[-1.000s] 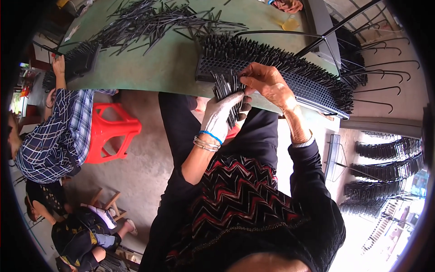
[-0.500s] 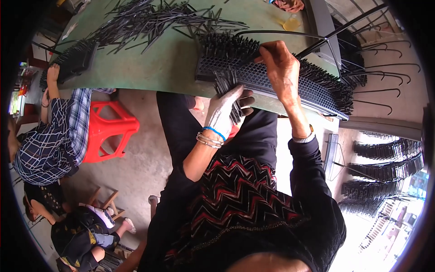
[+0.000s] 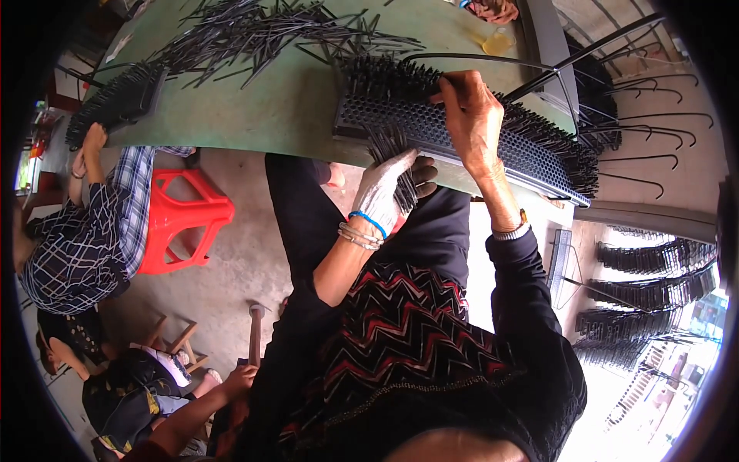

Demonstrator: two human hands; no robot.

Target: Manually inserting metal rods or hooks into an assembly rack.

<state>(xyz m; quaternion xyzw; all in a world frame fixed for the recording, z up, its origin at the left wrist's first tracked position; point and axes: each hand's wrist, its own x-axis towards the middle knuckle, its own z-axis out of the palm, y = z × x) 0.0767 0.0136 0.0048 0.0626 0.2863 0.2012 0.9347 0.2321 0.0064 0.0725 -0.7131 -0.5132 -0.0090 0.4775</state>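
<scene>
A long black perforated rack (image 3: pixel 385 115) lies at the table's near edge, its rows of holes partly filled with upright black sticks (image 3: pixel 389 77). My left hand (image 3: pixel 382 185), in a pale glove with dark fingertips, is closed around a bundle of thin black sticks (image 3: pixel 390 145) just in front of the rack. Over the rack's holes, my bare right hand (image 3: pixel 475 115) pinches with thumb and forefinger beside the standing sticks. Whatever lies between those fingertips is too small or hidden to make out.
Loose black sticks (image 3: pixel 254 38) are heaped on the green table (image 3: pixel 231 115). A cup of yellow liquid (image 3: pixel 498 41) stands at the back. At left, another person's hand (image 3: pixel 95 138) touches a second rack (image 3: pixel 127 104). A red stool (image 3: pixel 185 219) and more people are nearby. Wire hooks (image 3: pixel 654 154) project at right.
My right hand has shifted slightly left and down over the rack. My left hand keeps its bundle. The person at left has lowered a hand, and another person's arm has appeared at bottom left.
</scene>
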